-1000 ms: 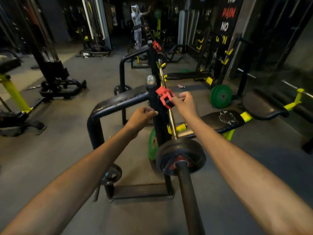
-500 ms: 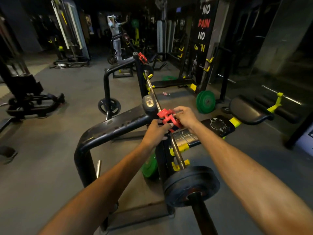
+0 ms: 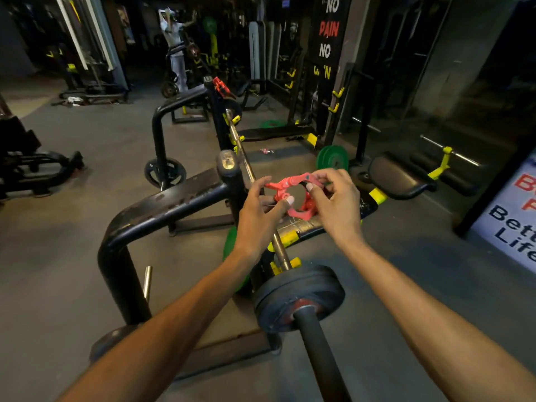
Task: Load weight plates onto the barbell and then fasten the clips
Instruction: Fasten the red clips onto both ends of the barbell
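A: Where was the clip at that moment?

B: The red clip (image 3: 295, 195) was held up in the air between both hands, above the middle stretch of the barbell (image 3: 280, 248) and off it. Its ring faced the camera, so you could see through the hole.

A: And how were the hands set?

B: Both forearms reached forward from the near edge, converging toward the centre. The left hand (image 3: 259, 216) came in from the left with the wrist bent slightly up, its thumb pressed on the near left side of the ring and the other fingers (image 3: 262, 184) curled toward the clip's lever on the far left. The right hand (image 3: 336, 204) came in from the right, thumb and forefinger clamped on the top right of the ring, the remaining fingers folded loosely below.

A: So both were closed on it?

B: Yes, each pinched the clip, neither hand wrapped fully around it.

A: And the plates?

B: Dark weight plates (image 3: 298, 297) sat on the near sleeve of the barbell, close to the camera. The barbell ran away toward the far end, resting on the black rack (image 3: 229, 181). A second red clip (image 3: 219, 87) showed at the far end, and green plates (image 3: 332, 158) leaned further right on the floor (image 3: 72, 227).
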### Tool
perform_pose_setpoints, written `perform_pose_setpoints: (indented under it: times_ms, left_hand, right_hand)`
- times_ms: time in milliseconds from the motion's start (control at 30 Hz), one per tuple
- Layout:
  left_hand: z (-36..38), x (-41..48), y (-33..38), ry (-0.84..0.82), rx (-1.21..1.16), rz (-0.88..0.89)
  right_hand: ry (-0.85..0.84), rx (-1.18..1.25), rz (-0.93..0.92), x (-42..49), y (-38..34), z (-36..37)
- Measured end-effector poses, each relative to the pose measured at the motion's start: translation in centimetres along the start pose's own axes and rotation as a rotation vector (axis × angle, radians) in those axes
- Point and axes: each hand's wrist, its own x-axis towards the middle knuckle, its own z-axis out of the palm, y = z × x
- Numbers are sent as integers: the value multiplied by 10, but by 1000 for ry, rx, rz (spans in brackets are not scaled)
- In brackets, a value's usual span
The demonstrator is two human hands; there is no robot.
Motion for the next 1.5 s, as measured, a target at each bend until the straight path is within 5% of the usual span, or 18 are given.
perform_pose_setpoints:
  times_ms: [133,433,700,1000,1500]
  left_hand:
    - [3,-57,-6,-91,-8,33]
    - [9,-220,-24,-363,182,-64]
    - [27,-347,-50,-476,321,-197]
    - [35,-389,-65,-523,476,-70]
    - [43,-413,-115,-348,547,15]
  right_hand:
    - [-22,87,31,-59,2,-38]
    - [-508,139,120,-207,10,-140]
    - [-719,220,307,-329,26,-207]
    - [-743,213,401,-387,34,-222]
    - [-699,168,398,-419,54,-219]
